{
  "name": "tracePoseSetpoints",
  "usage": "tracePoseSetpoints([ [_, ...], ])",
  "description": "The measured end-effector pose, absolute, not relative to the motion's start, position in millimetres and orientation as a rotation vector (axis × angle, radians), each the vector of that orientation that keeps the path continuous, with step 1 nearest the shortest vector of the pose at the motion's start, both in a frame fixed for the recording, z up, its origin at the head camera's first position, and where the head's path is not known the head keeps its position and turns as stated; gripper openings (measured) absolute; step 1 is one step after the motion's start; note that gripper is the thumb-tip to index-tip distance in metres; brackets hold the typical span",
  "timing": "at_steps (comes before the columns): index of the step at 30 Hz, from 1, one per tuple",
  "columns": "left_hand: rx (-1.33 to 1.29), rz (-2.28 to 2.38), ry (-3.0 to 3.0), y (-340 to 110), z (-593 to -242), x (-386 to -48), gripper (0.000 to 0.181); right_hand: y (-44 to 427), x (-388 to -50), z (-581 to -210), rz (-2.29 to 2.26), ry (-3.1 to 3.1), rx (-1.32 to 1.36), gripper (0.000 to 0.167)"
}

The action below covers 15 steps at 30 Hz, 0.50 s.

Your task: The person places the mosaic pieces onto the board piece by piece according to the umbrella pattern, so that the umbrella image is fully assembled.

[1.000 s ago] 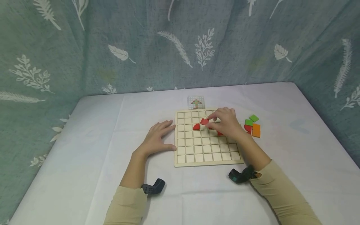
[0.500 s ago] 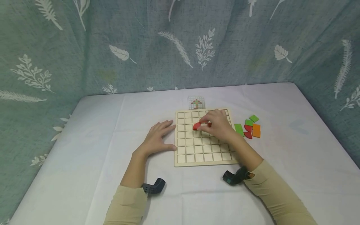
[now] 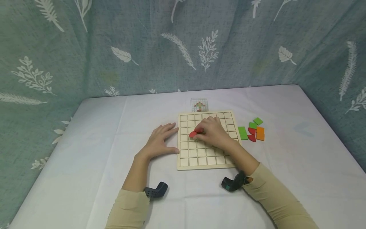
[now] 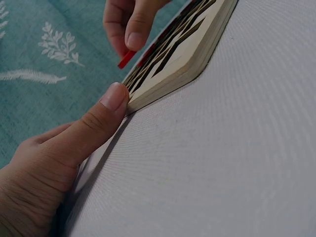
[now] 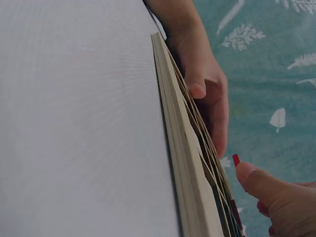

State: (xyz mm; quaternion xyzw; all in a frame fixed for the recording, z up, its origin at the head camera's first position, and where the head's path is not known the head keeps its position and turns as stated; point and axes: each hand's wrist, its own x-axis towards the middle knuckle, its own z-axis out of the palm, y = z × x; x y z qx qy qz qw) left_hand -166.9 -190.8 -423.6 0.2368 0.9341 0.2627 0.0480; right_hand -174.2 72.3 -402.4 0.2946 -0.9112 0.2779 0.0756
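Note:
A wooden grid board (image 3: 210,160) lies on the table. My left hand (image 3: 158,142) rests along its left edge, fingers spread, thumb against the rim; the left wrist view shows that thumb (image 4: 111,101) touching the corner. Over the upper left cells, my right hand (image 3: 213,132) pinches a red rounded piece (image 3: 192,134) between thumb and fingers. In the left wrist view the red piece (image 4: 126,59) is held tilted above the board. Another bit of red shows by the right fingers, partly hidden; whether it lies on the board I cannot tell.
Right of the board lie green pieces (image 3: 243,133), two red rounded pieces (image 3: 252,138) and orange pieces (image 3: 260,133). A small pattern card (image 3: 199,105) touches or nearly touches the board's far edge. A leaf-printed cloth (image 3: 183,47) hangs behind the table.
My right hand has moved left and toward me over the board, and the red rounded piece now in its pinch has shifted from its earlier cell. The left hand has stayed in place.

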Motion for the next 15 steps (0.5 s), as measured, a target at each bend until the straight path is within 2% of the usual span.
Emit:
tracePoseSetpoints([
  [15, 0.714, 0.784, 2.865, -189.9, -424.6, -166.5, 0.095, 68.1, -172.5, -411.5, 0.799, -2.723, 0.934, 0.023],
])
